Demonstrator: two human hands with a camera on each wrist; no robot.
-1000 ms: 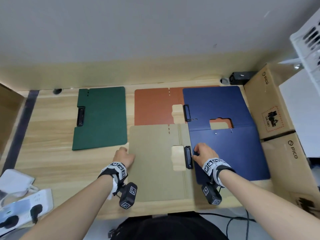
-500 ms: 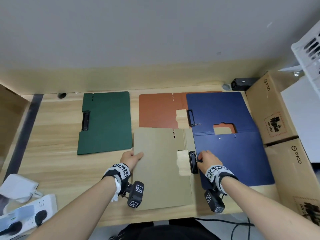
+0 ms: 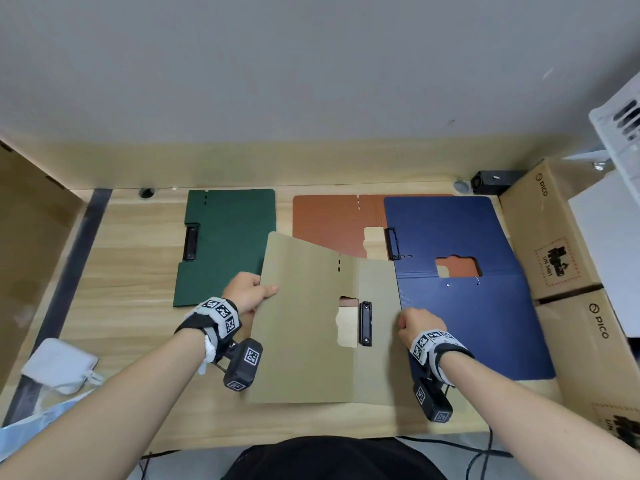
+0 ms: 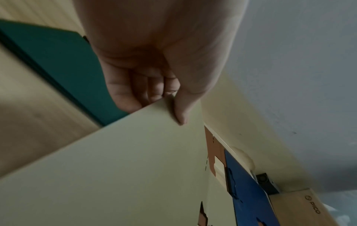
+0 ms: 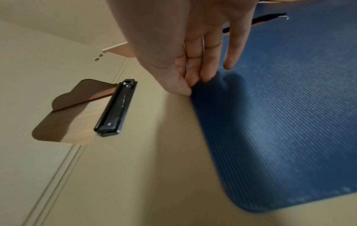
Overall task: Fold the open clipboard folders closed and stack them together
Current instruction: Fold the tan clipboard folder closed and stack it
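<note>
- Tan folder (image 3: 311,327): lies near centre of the wooden desk (image 3: 117,271); its left flap, flat half a second ago, is now raised off the desk and tilted.
- Left hand (image 3: 247,292): pinches the flap's left edge, thumb on top, fingers curled beneath.
- Right hand (image 3: 417,322): remains at the folder's right edge beside the blue folder (image 3: 467,306), fingers extended, pressing down.
- Black clip (image 3: 365,323): exposed through the flap's cut-out.
- Green folder (image 3: 228,244): closed, far left, unchanged.
- Orange folder (image 3: 332,223): far centre, partly under the blue one.
</note>
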